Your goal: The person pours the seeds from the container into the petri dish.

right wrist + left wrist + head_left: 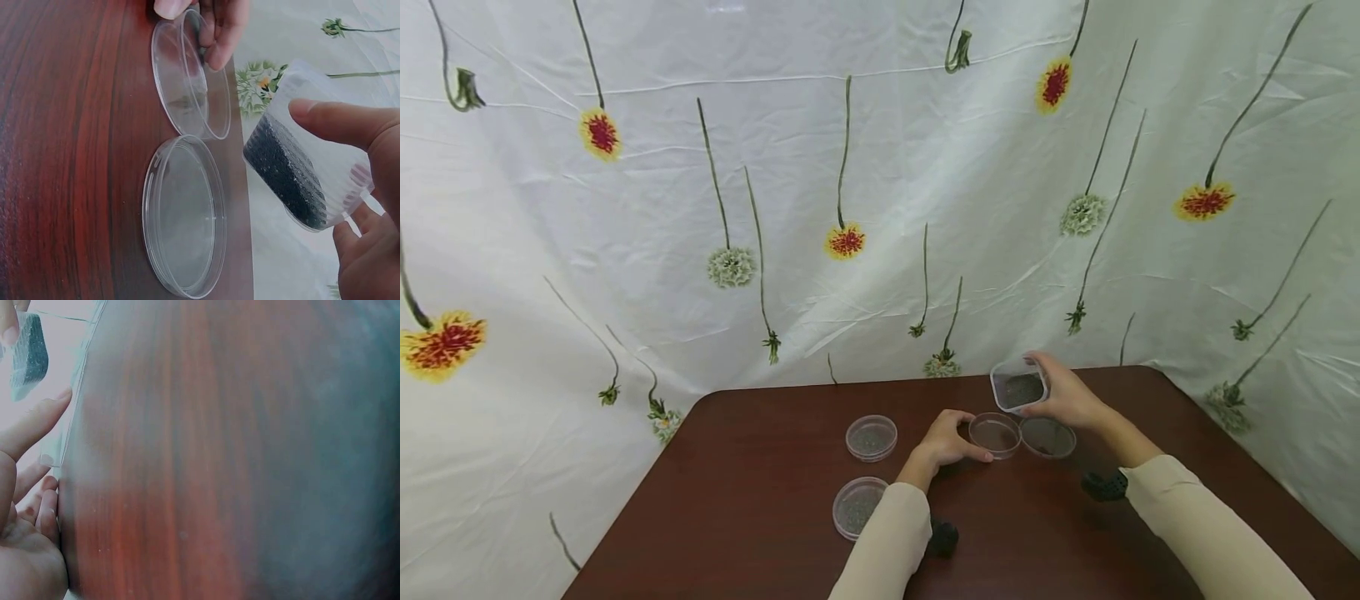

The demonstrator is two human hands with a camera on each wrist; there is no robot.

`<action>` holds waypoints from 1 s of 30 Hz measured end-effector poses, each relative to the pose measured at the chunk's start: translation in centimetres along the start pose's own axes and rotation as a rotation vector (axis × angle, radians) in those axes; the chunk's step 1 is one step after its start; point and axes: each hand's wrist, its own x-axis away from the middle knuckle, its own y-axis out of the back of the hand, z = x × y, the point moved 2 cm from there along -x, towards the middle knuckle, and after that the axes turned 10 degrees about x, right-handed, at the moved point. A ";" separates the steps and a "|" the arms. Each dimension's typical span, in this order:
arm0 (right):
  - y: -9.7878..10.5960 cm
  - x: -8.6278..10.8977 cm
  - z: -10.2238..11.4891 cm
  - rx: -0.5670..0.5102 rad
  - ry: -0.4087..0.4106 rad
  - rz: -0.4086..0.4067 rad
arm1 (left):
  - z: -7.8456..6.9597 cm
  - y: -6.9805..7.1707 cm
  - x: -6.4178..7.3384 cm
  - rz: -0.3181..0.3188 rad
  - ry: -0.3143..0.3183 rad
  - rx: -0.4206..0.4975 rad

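Note:
My left hand [946,442] grips the rim of a clear round petri dish [995,435] between thumb and fingers, low over the table. In the right wrist view a second clear petri dish [184,215] stands right beside the first, its walls see-through. My right hand [1063,396] holds a clear square plastic tub [1009,373] above and behind these dishes, thumb on one side and fingers on the other. The tub is tilted, and dark granular material [284,172] lies heaped against its lower side. Only the left hand and an edge of its dish show in the left wrist view.
Two more petri dishes, a farther one [872,438] and a nearer one [857,507], hold greyish material left of my left hand. My left sleeve partly overlaps the nearer one. A flower-printed white cloth [880,167] hangs behind the brown table [737,500].

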 end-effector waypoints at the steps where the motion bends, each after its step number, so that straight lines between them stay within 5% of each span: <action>1: -0.1 -0.1 0.1 0.010 0.002 -0.002 | 0.0 0.0 0.0 -0.002 0.003 0.000; 30: -2.6 0.2 1.8 0.307 0.200 -0.085 | 0.3 0.1 0.0 -0.006 0.000 0.003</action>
